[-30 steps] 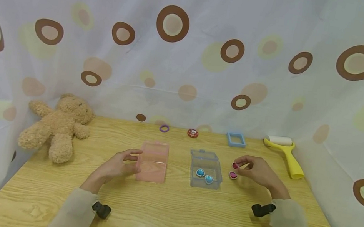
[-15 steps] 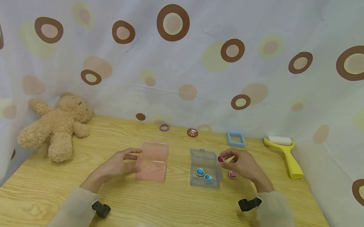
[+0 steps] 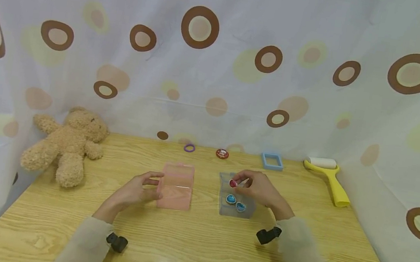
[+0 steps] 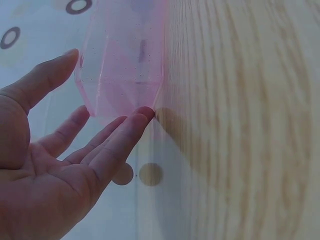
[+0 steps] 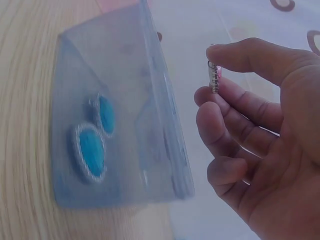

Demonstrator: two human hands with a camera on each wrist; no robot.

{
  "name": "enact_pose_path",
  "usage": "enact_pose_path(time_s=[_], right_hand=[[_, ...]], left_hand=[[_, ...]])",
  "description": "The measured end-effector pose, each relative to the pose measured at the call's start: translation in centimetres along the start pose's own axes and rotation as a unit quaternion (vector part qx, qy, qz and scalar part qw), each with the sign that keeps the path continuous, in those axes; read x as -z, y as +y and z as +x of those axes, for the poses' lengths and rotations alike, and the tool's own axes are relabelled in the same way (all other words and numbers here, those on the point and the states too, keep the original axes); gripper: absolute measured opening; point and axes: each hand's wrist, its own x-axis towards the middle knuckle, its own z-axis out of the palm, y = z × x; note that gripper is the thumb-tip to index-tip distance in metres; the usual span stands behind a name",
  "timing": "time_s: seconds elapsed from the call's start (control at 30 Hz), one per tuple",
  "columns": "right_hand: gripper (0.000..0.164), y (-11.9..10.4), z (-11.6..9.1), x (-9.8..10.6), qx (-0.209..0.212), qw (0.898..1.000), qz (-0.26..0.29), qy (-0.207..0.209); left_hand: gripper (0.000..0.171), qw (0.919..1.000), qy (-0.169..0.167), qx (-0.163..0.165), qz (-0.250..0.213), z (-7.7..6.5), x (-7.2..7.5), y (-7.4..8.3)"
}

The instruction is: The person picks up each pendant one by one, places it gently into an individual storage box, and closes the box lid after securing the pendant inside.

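Observation:
My right hand (image 3: 260, 189) pinches a pink gem (image 3: 232, 183) with a silvery beaded rim between thumb and fingers. In the right wrist view the gem is edge-on, held above the clear bluish box (image 5: 125, 165), whose lid stands up. Inside that box lie two blue gems (image 5: 91, 152) with pale rims. My left hand (image 3: 139, 190) is beside the clear pink box (image 3: 174, 197), also with its lid up. In the left wrist view, its fingers are spread loosely, fingertips (image 4: 145, 111) right at the pink box's end. Another pink gem on the table is hidden behind the right hand.
Along the back of the wooden table (image 3: 193, 249) are a purple ring (image 3: 189, 148), a red round piece (image 3: 222, 153) and a light-blue square frame (image 3: 272, 161). A yellow-handled lint roller (image 3: 332, 177) lies far right. A teddy bear (image 3: 71, 145) sits at the left.
My right hand has lifted a pink gem from right of the bluish box and carried it left, over that box. The left hand has stayed by the pink box.

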Motion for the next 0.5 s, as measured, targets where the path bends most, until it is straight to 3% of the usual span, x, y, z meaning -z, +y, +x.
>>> enact_pose_path(time_s=[0.5], right_hand=[[0.026,-3.4,1.8,-3.2,0.009,1.0,0.004,-0.022]], left_hand=[[0.069,1.0,-0.001,0.002,0.002,-0.1,-0.1,0.2]])
